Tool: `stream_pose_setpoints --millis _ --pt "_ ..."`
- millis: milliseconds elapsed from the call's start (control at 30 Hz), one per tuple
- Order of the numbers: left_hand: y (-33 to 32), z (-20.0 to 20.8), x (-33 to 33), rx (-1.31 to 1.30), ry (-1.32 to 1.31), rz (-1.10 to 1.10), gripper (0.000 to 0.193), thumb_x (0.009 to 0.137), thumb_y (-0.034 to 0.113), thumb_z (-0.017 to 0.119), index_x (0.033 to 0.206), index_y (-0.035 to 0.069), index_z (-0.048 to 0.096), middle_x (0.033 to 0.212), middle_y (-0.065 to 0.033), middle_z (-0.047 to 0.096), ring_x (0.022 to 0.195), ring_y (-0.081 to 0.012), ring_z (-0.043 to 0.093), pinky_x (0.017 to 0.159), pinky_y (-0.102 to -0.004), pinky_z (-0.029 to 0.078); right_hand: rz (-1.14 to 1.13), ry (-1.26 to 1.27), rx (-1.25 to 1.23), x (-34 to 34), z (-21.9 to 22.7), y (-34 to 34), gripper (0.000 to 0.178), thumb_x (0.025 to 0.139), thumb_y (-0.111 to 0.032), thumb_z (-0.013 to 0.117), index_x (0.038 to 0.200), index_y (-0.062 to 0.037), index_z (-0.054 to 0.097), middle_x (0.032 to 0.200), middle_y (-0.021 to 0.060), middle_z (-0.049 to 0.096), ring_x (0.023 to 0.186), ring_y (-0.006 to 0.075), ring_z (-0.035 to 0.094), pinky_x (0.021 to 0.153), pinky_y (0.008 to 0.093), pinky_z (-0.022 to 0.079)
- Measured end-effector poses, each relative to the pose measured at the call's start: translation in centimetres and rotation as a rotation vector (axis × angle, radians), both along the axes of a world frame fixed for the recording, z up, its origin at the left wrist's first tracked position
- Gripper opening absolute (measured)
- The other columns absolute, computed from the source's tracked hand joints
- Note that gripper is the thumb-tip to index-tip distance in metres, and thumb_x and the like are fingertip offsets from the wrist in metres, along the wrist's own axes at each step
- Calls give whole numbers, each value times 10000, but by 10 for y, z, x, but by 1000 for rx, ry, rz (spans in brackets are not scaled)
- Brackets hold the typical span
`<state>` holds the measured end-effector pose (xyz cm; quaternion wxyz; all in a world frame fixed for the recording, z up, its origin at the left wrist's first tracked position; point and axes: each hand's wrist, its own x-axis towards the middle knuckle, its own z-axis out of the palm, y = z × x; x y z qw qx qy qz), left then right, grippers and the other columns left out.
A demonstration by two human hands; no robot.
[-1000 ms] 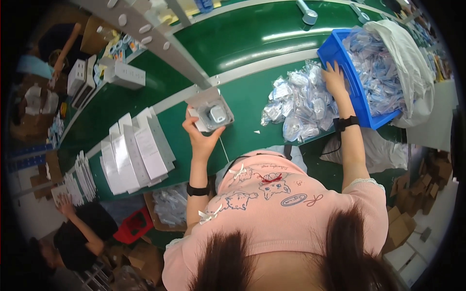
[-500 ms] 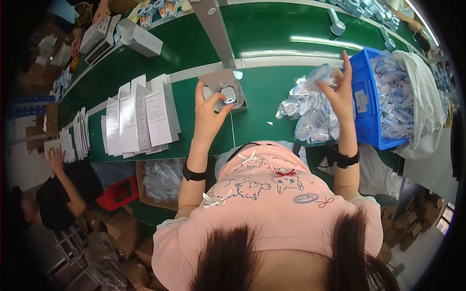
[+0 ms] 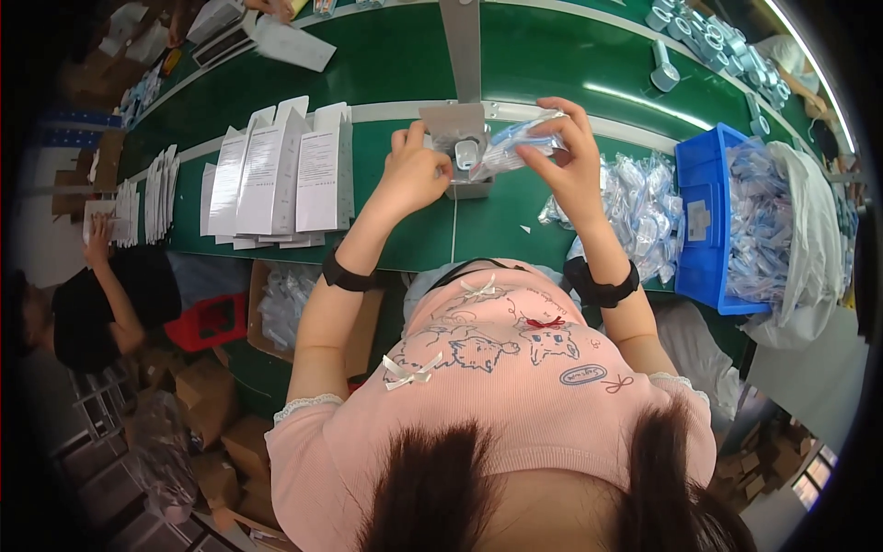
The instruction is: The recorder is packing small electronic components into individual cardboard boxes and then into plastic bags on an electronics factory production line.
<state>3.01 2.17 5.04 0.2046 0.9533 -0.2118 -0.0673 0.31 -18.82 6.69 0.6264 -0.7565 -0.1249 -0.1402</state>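
Green table (image 3: 501,235) across the middle of the frame; blue bin (image 3: 706,267) at right, filled with bagged parts; heap of bags (image 3: 644,207) just left of it; open box (image 3: 472,190) upper centre; left hand (image 3: 412,179) at its left side, fingers curled, cannot tell whether gripping; right hand (image 3: 572,161) pinching a clear bag (image 3: 515,147) between thumb and fingers, at the box's right edge; white piece (image 3: 467,154) inside; step in hand, apparently: bringing bag to box; next move probably calling for clearance over the rim.
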Motion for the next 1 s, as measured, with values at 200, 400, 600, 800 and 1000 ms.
stream_pose_setpoints --millis 200,400,600,800,1000 --pt "1 -20 6 -152 -16 -60 109 651 45 602 753 12 622 1149 -207 392 1043 -414 404 821 -401 427 -72 73 202 -7 -7 7 191 693 41 646 857 -4 559 955 66 538 717 114 529 569 187 424" --pt "-3 -11 3 -250 -51 -27 183 685 84 630 841 -10 615 1163 -239 372 995 -411 419 828 -414 428 -40 -167 -119 -3 -8 8 178 694 53 641 843 12 554 887 58 542 734 104 515 592 190 418" --pt "1 1 2 89 64 -29 214 696 129 648 878 18 630 1200 -225 346 1066 -397 356 837 -418 425 -97 -29 54 -5 -9 3 169 703 42 637 845 15 549 865 53 531 752 109 515 624 196 420" --pt "4 -2 7 12 93 -40 170 699 162 654 792 27 609 1149 -200 380 1064 -366 352 816 -386 420 -85 9 40 -9 -13 3 178 708 32 636 861 11 548 884 49 528 754 110 518 622 196 422" --pt "10 -18 13 -517 152 93 175 716 153 644 747 12 544 928 -163 495 897 -309 466 747 -342 412 -1 -32 162 -11 -3 11 188 717 9 636 884 -11 552 921 45 531 766 117 527 621 208 427"
